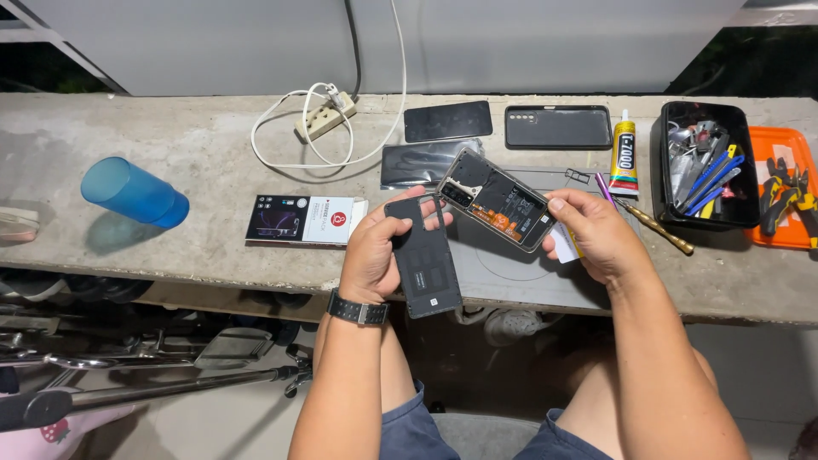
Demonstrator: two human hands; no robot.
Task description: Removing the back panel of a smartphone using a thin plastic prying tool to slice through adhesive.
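- Opened smartphone [497, 201], back removed, battery and circuit board exposed, held tilted above the tabletop [213, 153] at centre.
- Gripped at its 4 o'clock end by the right hand [594, 236], thumb on the edge; a small pale card also pinched in that hand.
- Left hand [379, 247] clasping the detached dark back cover [423, 260], which hangs down toward 6 o'clock; fingertips touching the phone's 9 o'clock corner.
- Black wristwatch [359, 310] on the left wrist.
- At 12 o'clock: two dark glass panels and a black phone case [558, 127].
- At 1 o'clock: glue tube [625, 153].
- At 2 o'clock: black tool tray [704, 162], orange tray with pliers beyond.
- At 9 o'clock: small printed box [305, 220]; farther out, blue cup [134, 192] on its side.
- At 11 o'clock: power strip [325, 118] with white cable.
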